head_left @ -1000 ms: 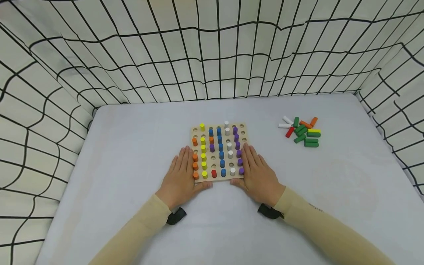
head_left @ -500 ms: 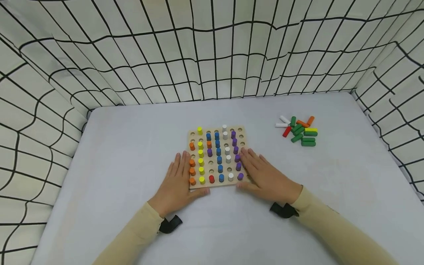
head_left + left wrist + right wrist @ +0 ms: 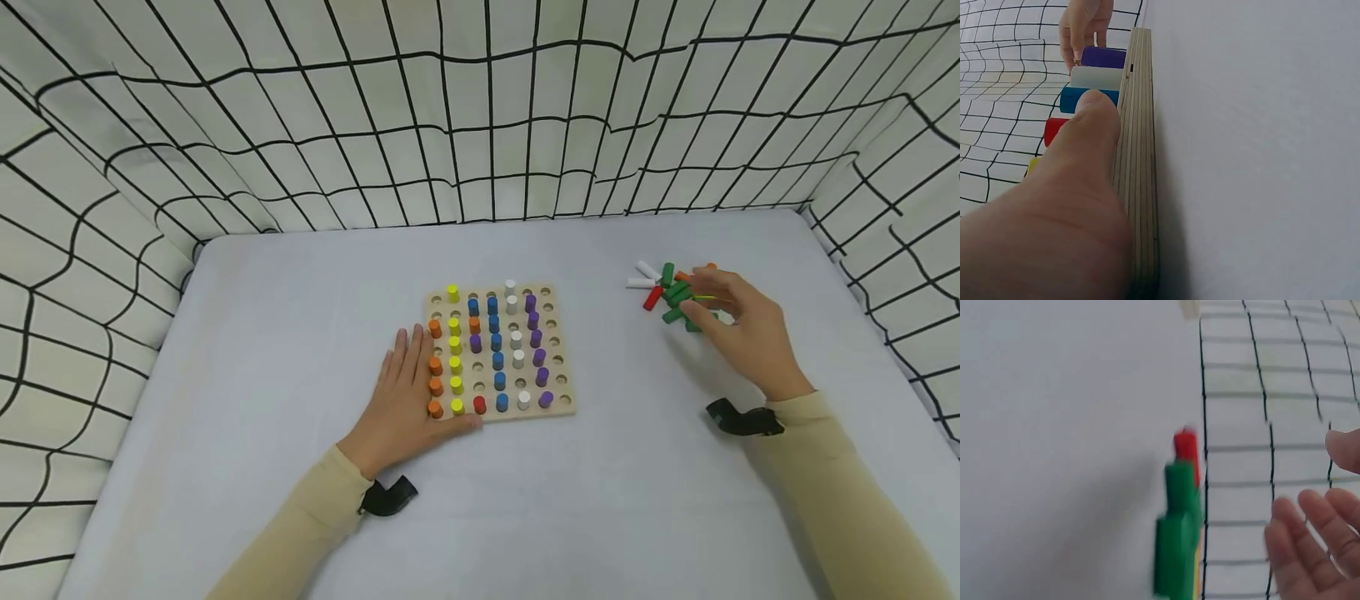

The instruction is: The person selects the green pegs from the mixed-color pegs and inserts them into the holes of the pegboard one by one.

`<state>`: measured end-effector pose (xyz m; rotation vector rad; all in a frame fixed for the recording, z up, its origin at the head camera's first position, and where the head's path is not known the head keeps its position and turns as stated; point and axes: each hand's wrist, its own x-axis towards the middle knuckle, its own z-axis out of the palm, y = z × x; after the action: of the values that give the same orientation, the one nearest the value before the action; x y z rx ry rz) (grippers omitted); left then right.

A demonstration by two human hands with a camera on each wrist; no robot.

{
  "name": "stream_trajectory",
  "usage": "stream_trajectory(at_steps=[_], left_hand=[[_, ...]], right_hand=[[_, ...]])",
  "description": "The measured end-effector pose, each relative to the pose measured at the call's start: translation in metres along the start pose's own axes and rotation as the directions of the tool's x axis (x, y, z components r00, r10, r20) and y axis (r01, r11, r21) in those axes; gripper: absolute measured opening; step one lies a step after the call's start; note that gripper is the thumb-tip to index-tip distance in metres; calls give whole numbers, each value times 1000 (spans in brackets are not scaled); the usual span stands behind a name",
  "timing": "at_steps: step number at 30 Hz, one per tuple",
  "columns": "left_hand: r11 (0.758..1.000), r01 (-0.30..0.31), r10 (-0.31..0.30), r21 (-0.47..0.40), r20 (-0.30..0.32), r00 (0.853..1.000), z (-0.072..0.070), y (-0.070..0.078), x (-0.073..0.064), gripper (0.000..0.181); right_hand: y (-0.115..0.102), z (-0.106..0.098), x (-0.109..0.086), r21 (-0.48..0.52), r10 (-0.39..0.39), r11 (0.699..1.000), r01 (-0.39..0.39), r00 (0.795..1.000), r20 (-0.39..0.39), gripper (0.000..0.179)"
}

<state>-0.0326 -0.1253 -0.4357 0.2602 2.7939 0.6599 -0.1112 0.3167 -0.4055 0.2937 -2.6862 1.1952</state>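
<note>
Red peg [image 3: 653, 298] beside green pegs [image 3: 678, 294], right hand [image 3: 753, 332] near.

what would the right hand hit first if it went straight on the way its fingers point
Most likely the loose green pegs just ahead of the right hand; its height above them is unclear, so it might pass over.

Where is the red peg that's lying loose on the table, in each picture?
Head: the loose red peg lies right of the board, just left of the right hand.
Left wrist: not in it; the standing red peg, partly behind the left hand, is another one.
Right wrist: near the middle, blurry, just above the green pegs.
Shared landmark: the black-lined backdrop.
</note>
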Motion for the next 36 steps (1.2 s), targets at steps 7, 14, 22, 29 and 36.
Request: stream_trajectory(at_steps=[7,14,22,29,36], left_hand=[[1000,3,-3,24,-1,1000,2,0,2,136],[996,0,3,91,-34,999,5,0,-2,135],[995,-10,14,104,-39,999,3,-1,1,134],[995,-21,26,102,-46,999,3,-3,2,132],[995,-24,30,92,-64,997,5,-2,3,131]], right_hand=[[37,-19,-8,31,77,997,-77,997,-11,55],[49,-21,-16,92,139,985,-144,988,64,48],[60,-19,-15,73,218,972,-225,972,92,43],[64,-19,-16,46,222,973,-228,969,104,39],[62,-26,-16,-61,255,967,-248,955,152,36]])
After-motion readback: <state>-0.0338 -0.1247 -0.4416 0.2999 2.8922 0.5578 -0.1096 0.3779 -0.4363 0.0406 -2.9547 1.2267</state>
